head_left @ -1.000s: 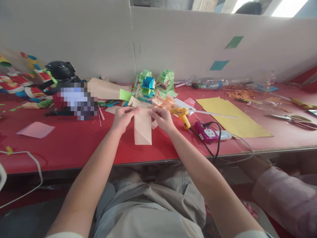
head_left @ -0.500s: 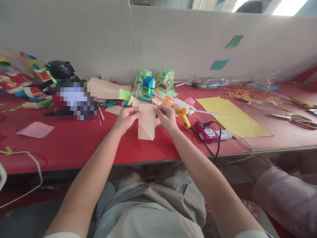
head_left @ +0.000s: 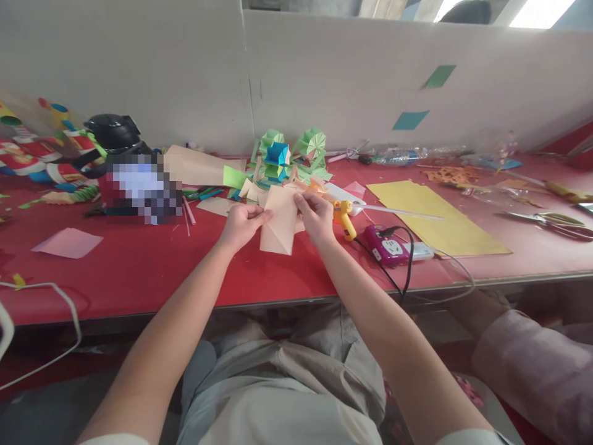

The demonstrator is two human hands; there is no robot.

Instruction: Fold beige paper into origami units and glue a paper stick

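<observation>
Between my two hands is a folded sheet of beige paper, held up over the red table, with a diagonal crease near its lower end. My left hand pinches its left edge between thumb and fingers. At the upper right corner my right hand pinches it too, the fingers partly hidden behind the paper. Just right of that hand lies a yellow glue gun with a clear glue stick in it. Behind the paper are loose paper scraps and folded green paper shapes, plus a blue one.
A purple power strip with a black cable lies right of the glue gun, beside a yellow sheet. Scissors lie far right. A pink sheet and a black-lidded bottle are left. Another person's sleeve shows lower right.
The beige paper has tilted clockwise and risen slightly. Both hands have shifted a little to the right with it, keeping their pinch.
</observation>
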